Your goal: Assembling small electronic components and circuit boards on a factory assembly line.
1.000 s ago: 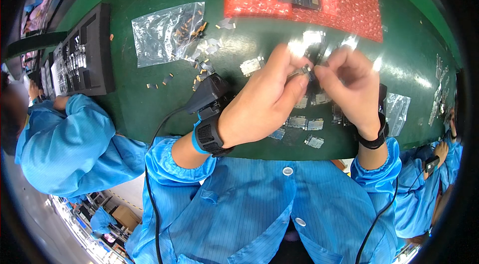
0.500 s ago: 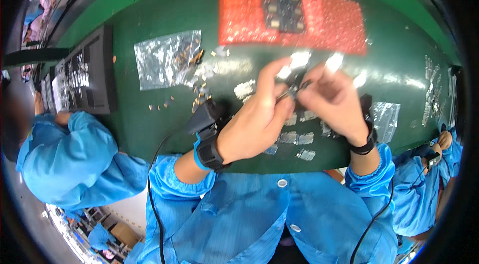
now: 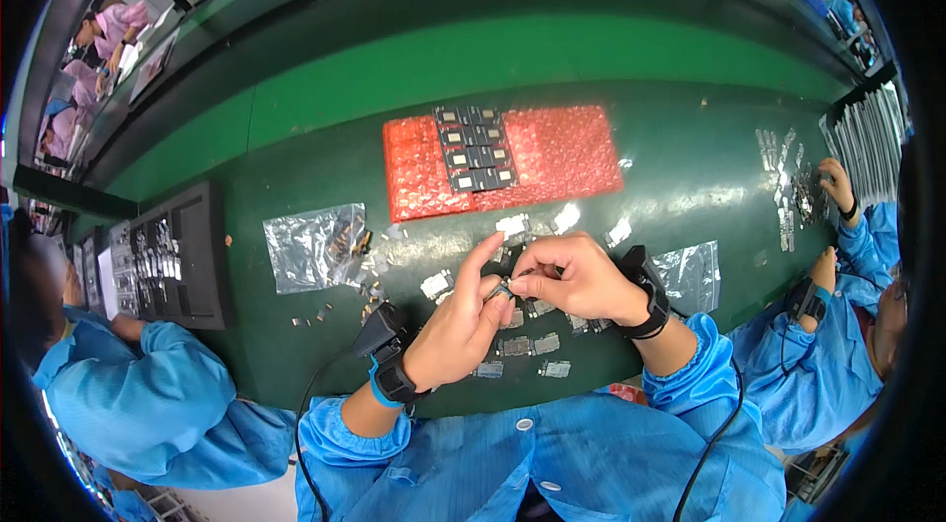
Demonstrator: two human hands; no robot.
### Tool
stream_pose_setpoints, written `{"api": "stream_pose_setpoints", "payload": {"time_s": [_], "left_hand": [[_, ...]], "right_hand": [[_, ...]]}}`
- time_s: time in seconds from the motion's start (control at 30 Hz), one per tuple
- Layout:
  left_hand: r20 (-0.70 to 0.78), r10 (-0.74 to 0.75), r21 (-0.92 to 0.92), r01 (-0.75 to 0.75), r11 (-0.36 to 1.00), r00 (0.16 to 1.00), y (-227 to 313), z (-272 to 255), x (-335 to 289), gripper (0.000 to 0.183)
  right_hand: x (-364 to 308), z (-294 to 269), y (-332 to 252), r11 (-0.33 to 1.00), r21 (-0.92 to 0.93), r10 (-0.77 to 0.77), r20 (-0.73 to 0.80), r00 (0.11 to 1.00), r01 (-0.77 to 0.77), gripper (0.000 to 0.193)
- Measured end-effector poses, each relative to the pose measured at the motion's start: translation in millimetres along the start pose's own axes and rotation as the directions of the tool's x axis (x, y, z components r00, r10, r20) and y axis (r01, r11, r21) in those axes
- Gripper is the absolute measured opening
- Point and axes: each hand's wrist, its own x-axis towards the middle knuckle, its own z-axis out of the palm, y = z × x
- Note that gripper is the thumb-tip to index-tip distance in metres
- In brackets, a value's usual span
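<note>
In front of my body, both hands meet over the green table. My left hand [image 3: 455,327] is closed, pinching a small flat metal-and-dark electronic part [image 3: 501,291] between thumb and fingertips. My right hand [image 3: 581,278] is closed too, its thumb and index finger pressed together at the upper end of that part; whatever lies between them is too small to make out. Around and below the hands lie several silvery rectangular modules [image 3: 514,347]. Left of them, small loose pieces [image 3: 372,290] are scattered beside a clear plastic bag [image 3: 301,251] with small orange-and-black pieces.
Beyond my hands, red bubble wrap [image 3: 567,152] carries a black circuit-board panel [image 3: 475,155]. Another clear bag [image 3: 698,276] lies right of my right wrist. A black tray [image 3: 204,256] stands at left. Co-workers in blue sit on both sides; metal strips [image 3: 785,192] lie near the right one.
The view has tilted up, so the table's far side and a shelf show more. My hands have come closer together, and the right hand has turned inward onto the small part.
</note>
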Motion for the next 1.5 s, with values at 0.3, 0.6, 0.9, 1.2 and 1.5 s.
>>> {"api": "stream_pose_setpoints", "payload": {"time_s": [0.3,0.6,0.9,1.2,1.5], "left_hand": [[0.017,-0.071,-0.134,0.072,0.988,0.997,3.7,-5.1,-0.9,0.059],[-0.278,0.024,-0.246,-0.096,0.964,0.96,-0.7,-14.4,-1.0,0.02],[-0.317,0.005,-0.206,-0.074,0.976,0.948,1.4,-24.3,-43.1,0.016],[-0.29,0.152,0.48,0.006,0.877,0.945,-7.1,-24.2,-61.7,0.008],[-0.239,0.309,0.867,0.059,0.495,0.921,-15.1,0.9,-49.7,0.012]], "right_hand": [[12.0,-12.6,-25.2,0.998,-0.048,-0.021,0.144,0.989,0.028,0.013],[96.1,-126.0,-5.0,0.997,-0.03,-0.075,-0.457,0.886,0.069,0.014],[122.8,-219.9,60.7,0.902,-0.384,-0.168,-0.736,0.655,-0.199,0.048],[54.8,-85.4,-16.1,0.819,-0.573,-0.246,-0.303,0.921,0.03,0.013],[57.3,22.9,1.3,0.518,-0.741,-0.526,0.12,0.842,0.428,0.004]]}}
